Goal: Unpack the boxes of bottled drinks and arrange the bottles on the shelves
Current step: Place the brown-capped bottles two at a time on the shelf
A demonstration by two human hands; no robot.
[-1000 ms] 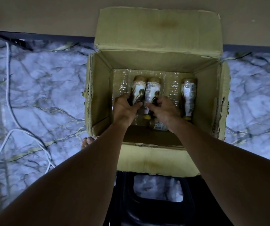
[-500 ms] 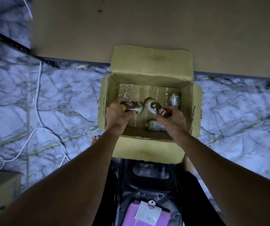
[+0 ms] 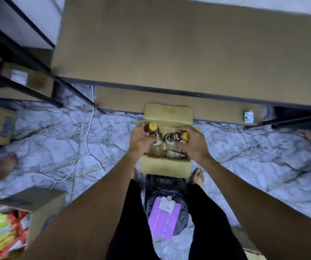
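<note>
1. Hands of the person are both working above the open cardboard box, which is standing on the marble floor just in front of the shelving.
2. The left hand is grasping the first bottle, with the fingers curled round its body, and the yellow cap is pointing up and away from the person.
3. The right hand is grasping the second bottle, which is lying tilted, with the yellow cap toward the right and the brown label facing the camera.
4. Both bottles are hanging over the box opening, close beside each other; whether their lower ends are touching cannot be told.
5. The third bottle is lying on its side inside the box, near the wall closest to the person.
6. The upper shelf board is stretching wide beyond the box, and the lower shelf board under it is carrying a small white pack at the right.
7. A white cable is lying on the floor to the left of the box.
8. A black stool with a pink sheet on it is standing between the person's legs, touching the box's near flap.
9. A carton with coloured snack packs is sitting at the lower left.
</note>
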